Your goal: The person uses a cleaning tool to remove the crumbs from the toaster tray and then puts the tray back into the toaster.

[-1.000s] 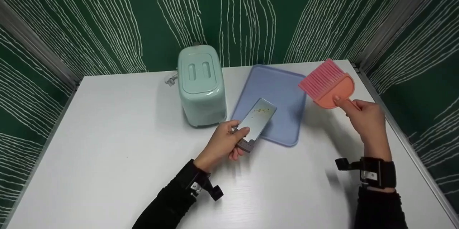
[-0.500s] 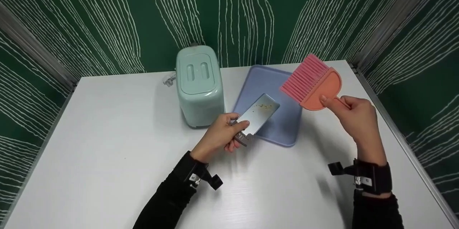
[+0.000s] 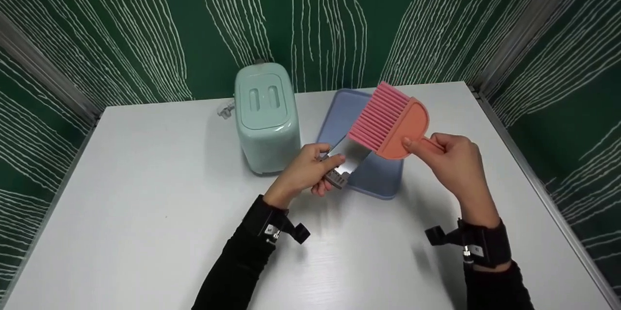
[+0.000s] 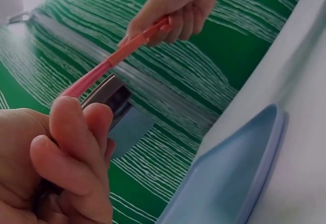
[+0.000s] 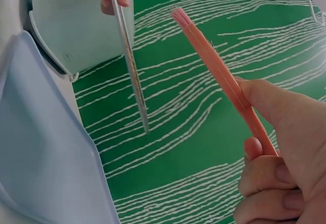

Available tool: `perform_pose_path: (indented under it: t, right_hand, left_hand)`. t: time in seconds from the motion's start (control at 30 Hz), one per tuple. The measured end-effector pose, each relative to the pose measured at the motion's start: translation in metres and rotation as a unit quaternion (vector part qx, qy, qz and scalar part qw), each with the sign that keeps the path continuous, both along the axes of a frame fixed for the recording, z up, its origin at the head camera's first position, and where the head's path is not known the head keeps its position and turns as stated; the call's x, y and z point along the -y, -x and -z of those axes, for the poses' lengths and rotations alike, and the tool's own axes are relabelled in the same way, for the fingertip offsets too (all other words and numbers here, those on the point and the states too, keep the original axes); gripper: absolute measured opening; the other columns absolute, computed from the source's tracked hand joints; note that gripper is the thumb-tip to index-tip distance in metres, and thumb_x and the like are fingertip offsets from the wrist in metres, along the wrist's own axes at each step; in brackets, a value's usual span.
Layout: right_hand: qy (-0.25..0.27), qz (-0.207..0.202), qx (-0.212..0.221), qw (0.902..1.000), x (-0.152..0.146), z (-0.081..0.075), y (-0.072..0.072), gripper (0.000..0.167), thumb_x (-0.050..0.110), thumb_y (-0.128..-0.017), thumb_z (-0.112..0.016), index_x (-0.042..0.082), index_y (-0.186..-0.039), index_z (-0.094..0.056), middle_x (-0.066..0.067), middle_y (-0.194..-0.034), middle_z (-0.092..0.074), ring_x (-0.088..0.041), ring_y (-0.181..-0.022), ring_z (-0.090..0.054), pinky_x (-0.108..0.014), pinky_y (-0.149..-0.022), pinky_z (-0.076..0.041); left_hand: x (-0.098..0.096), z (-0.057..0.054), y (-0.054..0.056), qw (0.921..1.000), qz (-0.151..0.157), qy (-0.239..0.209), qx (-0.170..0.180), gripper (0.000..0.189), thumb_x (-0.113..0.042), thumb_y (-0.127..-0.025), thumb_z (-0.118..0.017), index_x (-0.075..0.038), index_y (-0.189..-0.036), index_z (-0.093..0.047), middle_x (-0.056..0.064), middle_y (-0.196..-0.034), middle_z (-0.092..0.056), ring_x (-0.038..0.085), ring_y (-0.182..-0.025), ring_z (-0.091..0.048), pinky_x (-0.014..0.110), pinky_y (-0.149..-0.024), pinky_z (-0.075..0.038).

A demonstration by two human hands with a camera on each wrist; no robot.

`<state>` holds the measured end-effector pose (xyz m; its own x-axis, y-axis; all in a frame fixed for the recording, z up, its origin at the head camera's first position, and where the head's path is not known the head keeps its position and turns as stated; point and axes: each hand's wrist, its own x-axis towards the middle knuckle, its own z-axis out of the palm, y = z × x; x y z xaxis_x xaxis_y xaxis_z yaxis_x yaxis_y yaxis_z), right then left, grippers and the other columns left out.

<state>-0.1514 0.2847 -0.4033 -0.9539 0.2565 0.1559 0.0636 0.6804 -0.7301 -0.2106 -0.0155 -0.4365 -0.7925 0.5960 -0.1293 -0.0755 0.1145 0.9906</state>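
Note:
My left hand (image 3: 310, 169) grips a slim metal crumb tray (image 3: 354, 155) by its grey end, thumb on top. The crumb tray is held up over a blue tray (image 3: 381, 181). With thumb and fingers, my right hand (image 3: 453, 160) pinches the handle of an orange brush (image 3: 406, 129) with pink bristles. In the head view the bristles cover the far part of the crumb tray. Seen edge-on in the right wrist view, the crumb tray (image 5: 131, 71) carries small brownish crumbs, and the brush (image 5: 216, 74) is apart from it.
A mint-green toaster (image 3: 269, 125) with a lid stands left of the blue tray. Its clear-wrapped plug or cord (image 3: 225, 109) lies at its left back. A white table (image 3: 160, 213) bears everything, with green white-streaked walls (image 3: 330, 24) around it.
My right hand has moved left with the brush, from the right of the blue tray to over the crumb tray. My left hand has shifted slightly, still holding the crumb tray.

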Motion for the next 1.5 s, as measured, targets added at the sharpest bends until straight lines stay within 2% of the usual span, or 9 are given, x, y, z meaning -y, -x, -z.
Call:
perform_pose_path:
  t: [0.13, 0.23, 0.37, 0.67, 0.97, 1.27, 1.5]
  right_hand:
    - [-0.018, -0.012, -0.006, 0.9998, 0.009, 0.002, 0.001, 0.059, 0.057, -0.09, -0.083, 0.014, -0.065, -0.051, 0.008, -0.058, -0.04, -0.013, -0.057, -0.04, -0.028, -0.048, -0.026]
    - [-0.027, -0.018, -0.009, 0.9994, 0.013, 0.004, 0.001, 0.06, 0.058, -0.089, -0.083, 0.015, -0.064, -0.05, 0.008, -0.057, -0.04, -0.013, -0.056, -0.04, -0.028, -0.048, -0.027]
    - [-0.034, -0.023, -0.006, 0.9992, 0.017, 0.006, 0.0, 0.061, 0.06, -0.089, -0.083, 0.016, -0.063, -0.048, 0.008, -0.057, -0.038, -0.013, -0.055, -0.039, -0.028, -0.047, -0.026]
    - [-0.06, -0.038, -0.019, 0.9973, 0.029, 0.009, -0.002, 0.062, 0.062, -0.089, -0.082, 0.017, -0.062, -0.049, 0.008, -0.056, -0.038, -0.013, -0.053, -0.038, -0.027, -0.047, -0.025]
    - [-0.087, -0.052, -0.035, 0.9942, 0.034, 0.016, -0.001, 0.064, 0.06, -0.089, -0.082, 0.019, -0.06, -0.044, 0.009, -0.054, -0.035, -0.013, -0.051, -0.036, -0.028, -0.049, -0.023]
    - [-0.106, -0.05, -0.053, 0.9917, 0.036, 0.02, 0.002, 0.065, 0.056, -0.088, -0.085, 0.02, -0.059, -0.039, 0.01, -0.055, -0.032, -0.012, -0.051, -0.033, -0.028, -0.049, -0.021]
    - [-0.108, -0.05, -0.054, 0.9914, 0.036, 0.02, 0.002, 0.065, 0.057, -0.088, -0.084, 0.02, -0.059, -0.04, 0.009, -0.054, -0.033, -0.012, -0.051, -0.034, -0.029, -0.049, -0.022]
  left_hand:
    - [0.0, 0.001, 0.001, 0.9999, 0.004, 0.003, 0.014, 0.021, -0.024, -0.111, -0.062, -0.004, -0.115, -0.064, 0.006, -0.077, -0.077, 0.009, -0.047, -0.065, 0.021, -0.043, -0.051]
    - [0.0, 0.002, 0.002, 0.9991, 0.008, -0.004, 0.041, 0.026, -0.026, -0.111, -0.062, -0.003, -0.124, -0.063, 0.014, -0.089, -0.08, 0.015, -0.058, -0.074, 0.029, -0.055, -0.062]
    - [0.0, 0.003, 0.002, 0.9979, 0.017, -0.014, 0.061, 0.03, -0.024, -0.108, -0.066, -0.005, -0.131, -0.06, 0.021, -0.097, -0.08, 0.02, -0.066, -0.078, 0.041, -0.066, -0.066]
    - [0.001, 0.003, 0.001, 0.9981, 0.015, -0.008, 0.058, 0.045, -0.015, -0.098, -0.081, -0.01, -0.138, -0.062, 0.021, -0.099, -0.08, 0.018, -0.064, -0.077, 0.032, -0.06, -0.064]
    - [0.001, -0.001, 0.0, 0.999, -0.009, -0.006, 0.044, 0.038, -0.013, -0.094, -0.084, -0.009, -0.129, -0.069, 0.016, -0.09, -0.081, 0.015, -0.058, -0.073, 0.028, -0.053, -0.06]
    - [0.001, 0.001, 0.0, 0.9991, -0.022, -0.016, 0.033, 0.043, -0.011, -0.093, -0.084, -0.01, -0.133, -0.068, 0.011, -0.085, -0.079, 0.013, -0.056, -0.071, 0.028, -0.055, -0.061]
    - [0.002, 0.002, 0.0, 0.9988, -0.023, -0.015, 0.039, 0.049, -0.012, -0.092, -0.086, -0.013, -0.137, -0.066, 0.01, -0.087, -0.08, 0.012, -0.058, -0.07, 0.025, -0.055, -0.059]
